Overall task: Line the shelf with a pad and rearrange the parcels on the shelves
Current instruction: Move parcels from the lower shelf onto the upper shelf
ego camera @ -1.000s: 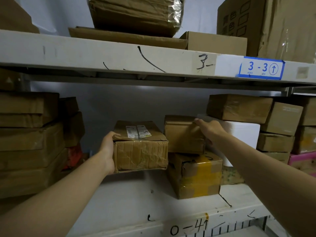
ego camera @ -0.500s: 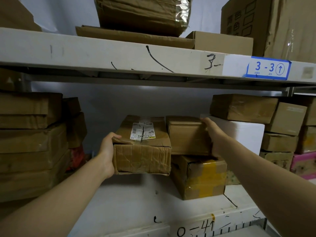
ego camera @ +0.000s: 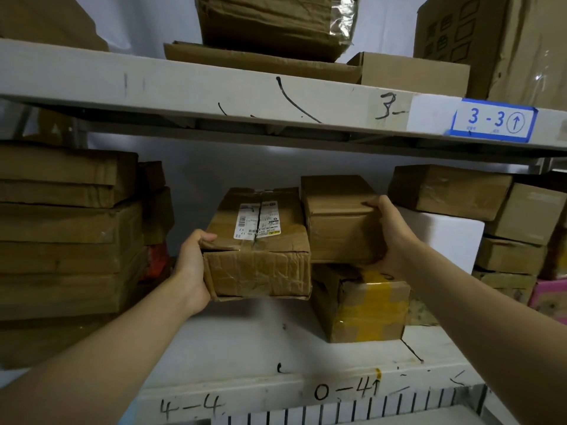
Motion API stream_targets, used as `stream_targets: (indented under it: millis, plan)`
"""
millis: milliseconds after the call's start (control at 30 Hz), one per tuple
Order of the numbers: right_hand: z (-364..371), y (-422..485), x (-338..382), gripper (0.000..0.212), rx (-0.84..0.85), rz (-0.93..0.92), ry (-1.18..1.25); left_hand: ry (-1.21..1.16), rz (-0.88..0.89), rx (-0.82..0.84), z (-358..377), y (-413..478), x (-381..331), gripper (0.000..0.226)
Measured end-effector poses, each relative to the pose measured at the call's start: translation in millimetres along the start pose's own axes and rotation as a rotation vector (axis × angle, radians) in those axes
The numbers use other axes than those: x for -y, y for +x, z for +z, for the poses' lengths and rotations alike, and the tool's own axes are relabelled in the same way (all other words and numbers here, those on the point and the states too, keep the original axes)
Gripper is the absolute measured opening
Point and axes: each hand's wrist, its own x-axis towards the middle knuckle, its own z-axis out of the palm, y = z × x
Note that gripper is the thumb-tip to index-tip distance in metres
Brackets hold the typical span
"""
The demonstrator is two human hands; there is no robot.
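Left hand (ego camera: 191, 271) grips labelled parcel (ego camera: 260, 259) at left side; right hand (ego camera: 391, 233) grips plain parcel (ego camera: 340, 231) at right side, possibly lifted.

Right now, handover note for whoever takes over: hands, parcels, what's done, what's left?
Left hand grips the labelled parcel by its left side; it seems raised off the shelf.
Right hand grips the plain parcel by its right side, directly above the yellow-taped parcel; cannot tell whether they touch.
Done: both parcels are in hand.
Left: no pad is visible on the shelf, so lining looks undone. Both parcels need setting down, and the yellow-taped parcel sits on the bare board.
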Motion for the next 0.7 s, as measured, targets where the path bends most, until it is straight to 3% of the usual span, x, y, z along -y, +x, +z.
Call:
stream_targets:
  millis: [133, 300, 700]
  plan:
    - [-6, -14, -2, 0.054, 0.0, -0.042, 0.029, -0.01, 0.025, -0.019, -1, -22, 7, 0.034]
    - [-22, -38, -8, 0.061, 0.045, -0.033, 0.091, -0.029, 0.031, -0.056, -6, -65, 22, 0.035]
    - [-33, -114, -42, 0.06, 0.279, 0.033, 0.145, -0.008, 0.077, -0.142, -66, -189, 54, 0.046]
